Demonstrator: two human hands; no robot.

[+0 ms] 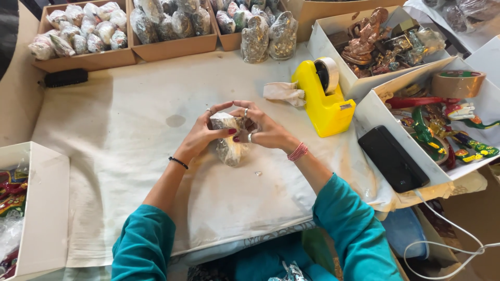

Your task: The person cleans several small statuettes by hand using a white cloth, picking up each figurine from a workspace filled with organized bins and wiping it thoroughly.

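A small figurine wrapped in clear plastic (230,148) is held upright over a white cloth-covered table (130,156). My left hand (202,132) grips its left side with the thumb across the front. My right hand (263,127) clasps its right side and top, fingers bent over the wrap. Both hands meet at the top of the bundle. Teal sleeves cover both forearms.
A yellow tape dispenser (324,99) stands right of my hands beside a crumpled cloth (284,92). Cardboard boxes of wrapped figurines (86,31) line the far edge. White boxes with colourful figurines (442,125) and a tape roll (458,83) sit right; a black phone (393,158) lies nearby.
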